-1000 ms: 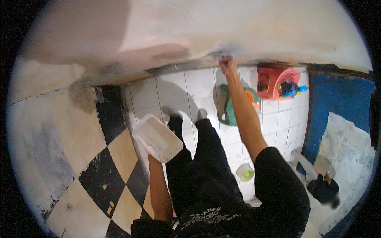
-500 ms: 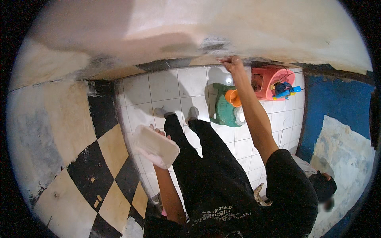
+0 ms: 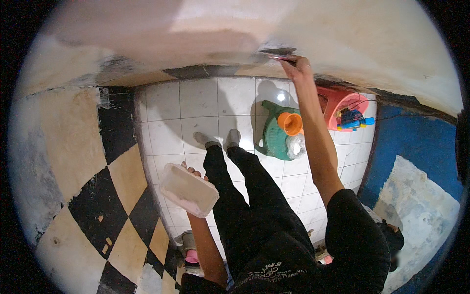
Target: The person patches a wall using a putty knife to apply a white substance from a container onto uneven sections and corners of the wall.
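Note:
My left hand [image 3: 192, 171] grips an off-white plastic tub [image 3: 188, 191] low at the left, its fingers showing over the far rim and a little pale pinkish material inside. My right arm reaches up to the pale wall [image 3: 372, 34], where my right hand [image 3: 298, 68] is closed on a thin flat tool [image 3: 279, 57], perhaps a scraper, against a dark, scuffed patch just above the skirting band.
A green stool [image 3: 271, 134] holds an orange cup [image 3: 292, 122] and a plastic bag [image 3: 295, 146]. A red stool [image 3: 333, 93] carries a blue tool [image 3: 357, 122]. A checked wall [image 3: 122, 201] is left, a blue one [image 3: 406, 132] right, with a person [image 3: 391, 237] partly visible at lower right.
My right hand has moved slightly up and right along the wall with the tool. The tub has dropped lower in the picture. The view has shifted, and more of the floor shows.

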{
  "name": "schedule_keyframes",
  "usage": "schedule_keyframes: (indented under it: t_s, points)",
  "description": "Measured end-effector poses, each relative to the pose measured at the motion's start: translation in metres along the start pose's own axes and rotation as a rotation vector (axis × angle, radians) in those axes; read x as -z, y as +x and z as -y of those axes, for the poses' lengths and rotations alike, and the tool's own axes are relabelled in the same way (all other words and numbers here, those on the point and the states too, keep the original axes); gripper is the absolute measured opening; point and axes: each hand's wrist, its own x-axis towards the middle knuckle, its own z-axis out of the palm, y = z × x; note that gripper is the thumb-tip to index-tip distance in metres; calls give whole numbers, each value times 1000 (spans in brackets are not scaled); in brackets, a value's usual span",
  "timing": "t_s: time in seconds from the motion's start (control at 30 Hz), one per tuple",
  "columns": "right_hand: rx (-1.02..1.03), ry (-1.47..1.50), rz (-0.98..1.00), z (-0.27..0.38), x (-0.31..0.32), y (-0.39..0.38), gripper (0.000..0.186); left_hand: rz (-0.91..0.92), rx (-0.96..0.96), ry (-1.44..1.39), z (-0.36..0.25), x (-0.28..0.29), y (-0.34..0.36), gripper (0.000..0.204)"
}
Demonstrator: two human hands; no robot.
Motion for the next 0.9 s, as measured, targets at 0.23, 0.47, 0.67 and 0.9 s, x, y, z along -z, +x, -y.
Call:
schedule_keyframes:
  t_s: [0.23,0.47,0.67,0.9]
  points:
    - [156,7,20,4,-43,-103,25,10,-3,-4,9,-9,11,75]
    - [203,-32,-157,-76,100,80,28,32,54,4,1,12,16,70]
    - [164,-80,-168,-49,106,117,35,38,101,-74,6,45,35,70]
    - [122,-128,-175,12,-17,-36,32,69,137,-125,20,69,48,70]
